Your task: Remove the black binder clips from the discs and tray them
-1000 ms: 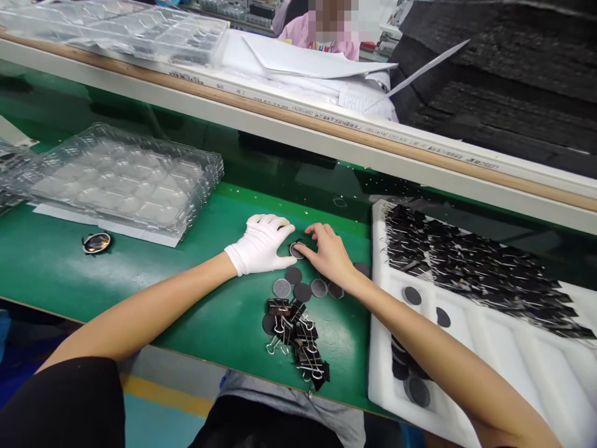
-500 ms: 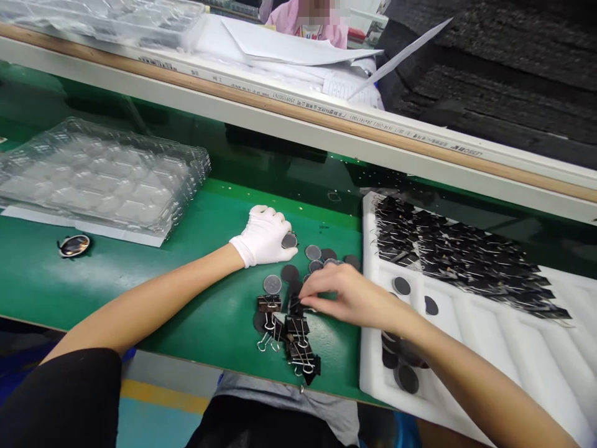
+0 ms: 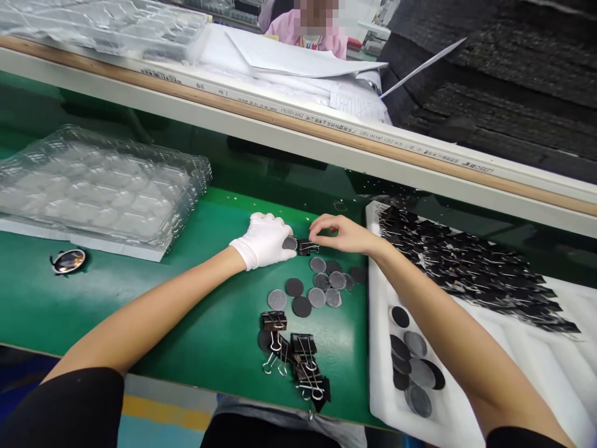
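Observation:
My left hand (image 3: 263, 239), in a white glove, rests on the green mat (image 3: 196, 311) and pinches a small round disc (image 3: 290, 243) at its fingertips. My bare right hand (image 3: 342, 234) holds a black binder clip (image 3: 306, 247) against that disc. Several loose grey and black discs (image 3: 317, 287) lie on the mat just below both hands. A small heap of black binder clips (image 3: 296, 358) lies nearer to me.
A white foam tray (image 3: 513, 367) on the right holds many black binder clips (image 3: 466, 267) and several discs (image 3: 413, 361). A stack of clear blister trays (image 3: 102, 186) sits at the left, with a shiny oval part (image 3: 68, 260) before it. A person in pink (image 3: 303, 34) sits beyond the shelf rail (image 3: 298, 134).
My right hand went down to the clip heap, took a binder clip, and came back up to the disc held by my left hand. The left hand stayed put.

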`<control>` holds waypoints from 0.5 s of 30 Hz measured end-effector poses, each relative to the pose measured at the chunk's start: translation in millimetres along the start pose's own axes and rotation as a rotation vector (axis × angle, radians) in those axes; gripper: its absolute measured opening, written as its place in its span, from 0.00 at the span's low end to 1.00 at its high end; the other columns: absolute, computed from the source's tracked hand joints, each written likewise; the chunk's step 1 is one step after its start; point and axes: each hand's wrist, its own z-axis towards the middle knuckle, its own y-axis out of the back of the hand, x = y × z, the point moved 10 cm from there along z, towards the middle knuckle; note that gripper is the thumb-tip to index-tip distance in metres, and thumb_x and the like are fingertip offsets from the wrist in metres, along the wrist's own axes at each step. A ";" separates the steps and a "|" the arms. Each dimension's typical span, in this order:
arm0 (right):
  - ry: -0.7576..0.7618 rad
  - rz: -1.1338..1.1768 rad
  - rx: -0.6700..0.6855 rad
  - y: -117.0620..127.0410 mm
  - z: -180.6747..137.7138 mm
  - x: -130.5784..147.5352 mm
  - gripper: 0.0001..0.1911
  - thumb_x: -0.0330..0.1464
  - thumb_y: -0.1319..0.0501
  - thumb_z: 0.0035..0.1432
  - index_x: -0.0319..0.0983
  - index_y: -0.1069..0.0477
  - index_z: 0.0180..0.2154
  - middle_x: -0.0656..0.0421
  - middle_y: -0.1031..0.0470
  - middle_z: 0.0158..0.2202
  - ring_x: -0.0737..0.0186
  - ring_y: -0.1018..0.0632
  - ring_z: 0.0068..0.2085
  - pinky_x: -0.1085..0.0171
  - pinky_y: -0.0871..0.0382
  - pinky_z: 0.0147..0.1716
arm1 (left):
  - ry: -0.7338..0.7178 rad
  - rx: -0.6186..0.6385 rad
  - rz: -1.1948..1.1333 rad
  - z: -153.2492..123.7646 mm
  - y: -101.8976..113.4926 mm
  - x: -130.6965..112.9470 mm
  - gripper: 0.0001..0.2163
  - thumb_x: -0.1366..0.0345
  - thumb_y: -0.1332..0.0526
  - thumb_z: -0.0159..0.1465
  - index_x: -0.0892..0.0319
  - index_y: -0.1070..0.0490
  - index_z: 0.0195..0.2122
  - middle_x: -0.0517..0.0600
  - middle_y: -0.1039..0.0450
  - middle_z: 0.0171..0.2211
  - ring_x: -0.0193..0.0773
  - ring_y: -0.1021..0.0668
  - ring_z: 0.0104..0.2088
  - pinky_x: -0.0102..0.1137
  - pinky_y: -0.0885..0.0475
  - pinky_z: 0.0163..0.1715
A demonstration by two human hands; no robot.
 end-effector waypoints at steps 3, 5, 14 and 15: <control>-0.107 0.022 -0.223 11.7 9.3 0.6 0.20 0.48 0.41 0.64 0.41 0.25 0.47 0.52 0.22 0.49 0.52 0.24 0.51 0.52 0.30 0.51 | -0.002 0.003 -0.002 0.2 -0.9 1.2 0.22 0.45 0.37 0.61 0.56 0.21 0.46 0.57 0.22 0.42 0.56 0.24 0.45 0.50 0.38 0.47; -0.256 -0.070 -0.421 15.0 9.7 -3.2 0.22 0.48 0.50 0.69 0.42 0.28 0.51 0.49 0.25 0.52 0.48 0.27 0.54 0.46 0.33 0.55 | -0.003 -0.004 0.008 0.1 -2.0 1.4 0.22 0.45 0.37 0.62 0.56 0.21 0.46 0.57 0.22 0.42 0.57 0.24 0.45 0.50 0.38 0.47; -0.408 -0.272 -0.402 -26.0 18.6 -21.6 0.33 0.51 0.64 0.72 0.46 0.38 0.67 0.46 0.39 0.64 0.45 0.42 0.68 0.38 0.47 0.65 | -0.056 0.039 0.073 -0.2 -9.5 0.0 0.25 0.43 0.38 0.64 0.59 0.24 0.50 0.58 0.23 0.45 0.57 0.26 0.48 0.48 0.37 0.48; -0.405 -0.264 -0.399 -25.7 17.8 -25.4 0.34 0.51 0.66 0.72 0.46 0.39 0.67 0.46 0.40 0.65 0.45 0.43 0.69 0.38 0.48 0.65 | -0.065 0.045 0.072 -0.1 -9.6 0.2 0.25 0.43 0.39 0.65 0.58 0.24 0.51 0.58 0.24 0.45 0.57 0.26 0.48 0.47 0.37 0.48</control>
